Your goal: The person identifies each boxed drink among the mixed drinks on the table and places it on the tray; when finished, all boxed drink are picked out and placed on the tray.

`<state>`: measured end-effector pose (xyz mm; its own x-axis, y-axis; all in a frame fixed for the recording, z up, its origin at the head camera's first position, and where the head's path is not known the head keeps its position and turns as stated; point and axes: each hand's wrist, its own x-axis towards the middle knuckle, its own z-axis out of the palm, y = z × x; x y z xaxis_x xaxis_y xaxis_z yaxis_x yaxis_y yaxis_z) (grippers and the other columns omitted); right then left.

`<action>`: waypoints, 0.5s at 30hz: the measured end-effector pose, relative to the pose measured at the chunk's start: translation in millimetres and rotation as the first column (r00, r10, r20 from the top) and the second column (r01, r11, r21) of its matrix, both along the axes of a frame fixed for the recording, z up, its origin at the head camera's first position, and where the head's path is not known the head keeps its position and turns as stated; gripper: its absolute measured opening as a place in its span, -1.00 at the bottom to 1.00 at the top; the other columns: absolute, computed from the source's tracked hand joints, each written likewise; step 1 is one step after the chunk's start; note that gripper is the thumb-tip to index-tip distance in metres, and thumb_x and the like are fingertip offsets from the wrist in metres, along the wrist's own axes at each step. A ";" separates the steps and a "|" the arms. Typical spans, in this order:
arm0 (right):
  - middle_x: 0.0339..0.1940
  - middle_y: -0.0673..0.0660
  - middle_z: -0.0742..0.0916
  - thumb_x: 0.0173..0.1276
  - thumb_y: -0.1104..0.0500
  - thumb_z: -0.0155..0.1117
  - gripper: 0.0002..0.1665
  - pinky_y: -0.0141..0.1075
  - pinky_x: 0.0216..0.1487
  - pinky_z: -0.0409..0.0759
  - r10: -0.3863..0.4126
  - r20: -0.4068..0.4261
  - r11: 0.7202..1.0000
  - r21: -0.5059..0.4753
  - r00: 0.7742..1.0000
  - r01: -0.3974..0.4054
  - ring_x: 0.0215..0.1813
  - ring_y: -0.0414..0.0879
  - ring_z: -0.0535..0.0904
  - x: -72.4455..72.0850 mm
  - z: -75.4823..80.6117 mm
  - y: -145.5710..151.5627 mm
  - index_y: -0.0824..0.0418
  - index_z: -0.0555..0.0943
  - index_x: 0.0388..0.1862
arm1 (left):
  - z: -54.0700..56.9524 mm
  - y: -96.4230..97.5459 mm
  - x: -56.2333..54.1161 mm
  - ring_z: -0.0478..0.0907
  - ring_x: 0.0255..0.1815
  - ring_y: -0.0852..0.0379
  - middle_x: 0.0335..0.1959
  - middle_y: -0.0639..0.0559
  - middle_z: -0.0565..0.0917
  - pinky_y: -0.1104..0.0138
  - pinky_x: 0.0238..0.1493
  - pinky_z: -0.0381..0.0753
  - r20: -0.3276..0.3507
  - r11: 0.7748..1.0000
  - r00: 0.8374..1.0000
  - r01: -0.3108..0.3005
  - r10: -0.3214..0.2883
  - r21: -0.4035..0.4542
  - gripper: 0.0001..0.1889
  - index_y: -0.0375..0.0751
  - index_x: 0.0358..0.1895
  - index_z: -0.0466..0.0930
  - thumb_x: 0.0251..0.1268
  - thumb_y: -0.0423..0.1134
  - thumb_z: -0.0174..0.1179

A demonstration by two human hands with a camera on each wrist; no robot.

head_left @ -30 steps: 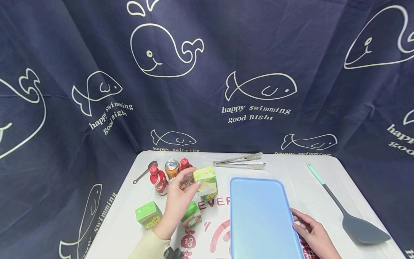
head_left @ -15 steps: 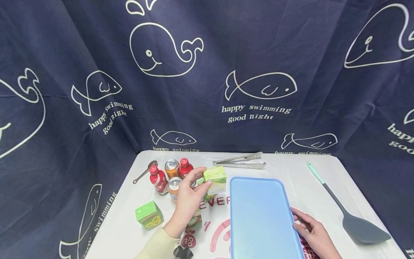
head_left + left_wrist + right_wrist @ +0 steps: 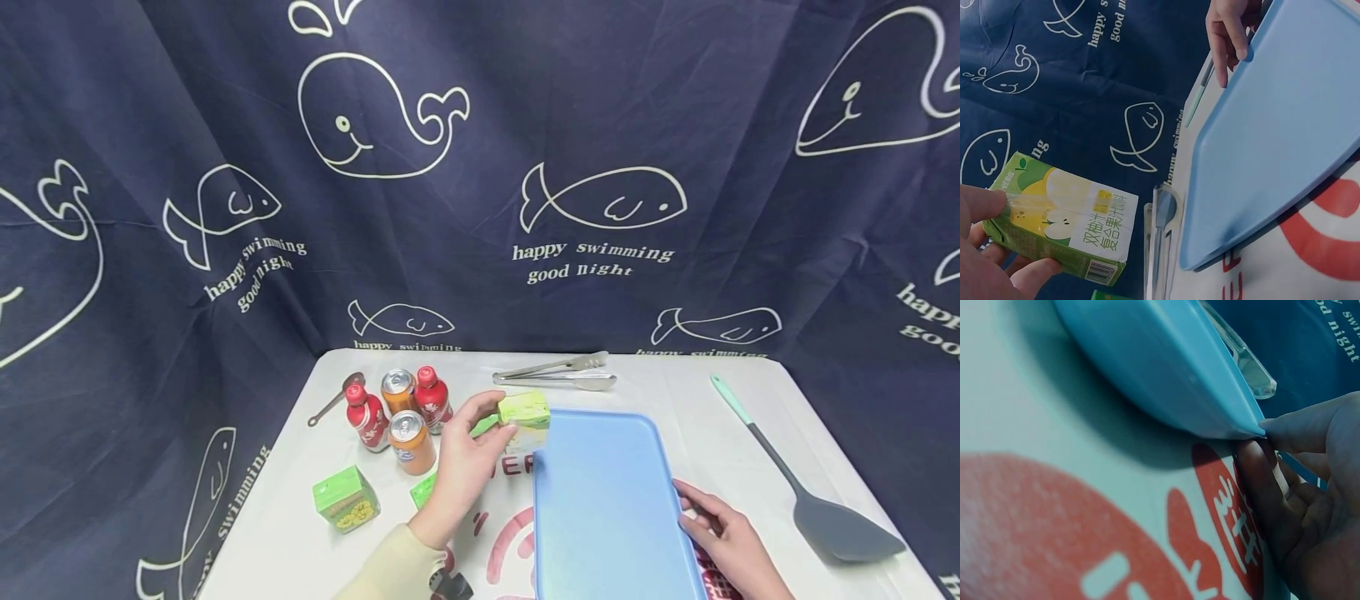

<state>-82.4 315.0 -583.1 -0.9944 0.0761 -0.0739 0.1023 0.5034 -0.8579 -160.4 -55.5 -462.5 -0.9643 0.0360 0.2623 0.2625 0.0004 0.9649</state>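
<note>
A small green and white juice box [image 3: 527,421] is pinched in my left hand [image 3: 468,450], raised by the far left corner of a light blue tray [image 3: 611,500]. In the left wrist view the juice box [image 3: 1063,219] shows a yellow fruit print, thumb on one side and fingers below. My right hand [image 3: 723,533] pinches the tray's right rim; the right wrist view shows thumb and fingers [image 3: 1254,462] on either side of the tray edge [image 3: 1166,369]. Behind my left hand another green box [image 3: 483,425] is mostly hidden, and a further green box [image 3: 422,492] is partly covered by the wrist.
Left of my left hand stand two orange cans [image 3: 412,446] and two red-capped bottles [image 3: 367,421], with a green box [image 3: 347,498] nearer me. A brown ladle [image 3: 337,400] lies far left. Metal tongs [image 3: 555,372] lie behind the tray, a grey spatula [image 3: 840,525] at right.
My left hand has carried the juice box rightward, from above another green box to the tray's far left corner. The right hand and tray have stayed in place.
</note>
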 end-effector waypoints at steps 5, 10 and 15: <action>-0.02 0.15 0.71 0.54 0.11 0.34 -0.36 -0.37 -0.31 0.62 0.003 -0.009 1.000 0.002 1.000 -0.003 -0.28 -0.22 0.59 -0.5 -0.6 1.1 0.38 0.47 0.47 | -9.4 12.1 -3.8 0.66 0.19 -0.10 0.09 -0.14 0.72 0.30 0.15 0.71 0.007 0.999 1.000 0.022 -0.023 0.029 -0.53 -0.24 0.22 0.64 0.23 -0.52 0.43; -0.03 0.14 0.71 0.55 0.14 0.34 -0.38 -0.39 -0.31 0.62 0.004 -0.034 1.000 0.003 0.999 -0.004 -0.27 -0.23 0.59 0.6 -3.2 1.0 0.39 0.48 0.46 | -20.0 23.6 -4.9 0.64 0.20 -0.04 0.07 -0.07 0.73 0.31 0.14 0.72 0.011 1.000 1.000 0.007 -0.007 0.009 -0.54 -0.20 0.20 0.66 0.21 -0.51 0.44; -0.08 0.13 0.71 0.53 0.20 0.35 -0.41 -0.37 -0.38 0.60 0.010 -0.077 1.000 0.002 0.997 -0.009 -0.32 -0.21 0.57 1.4 -5.6 0.5 0.41 0.49 0.44 | -31.3 37.1 -4.4 0.62 0.22 -0.09 0.07 -0.11 0.73 0.29 0.17 0.71 0.030 1.000 1.000 0.008 -0.008 0.001 -0.54 -0.20 0.17 0.67 0.19 -0.52 0.45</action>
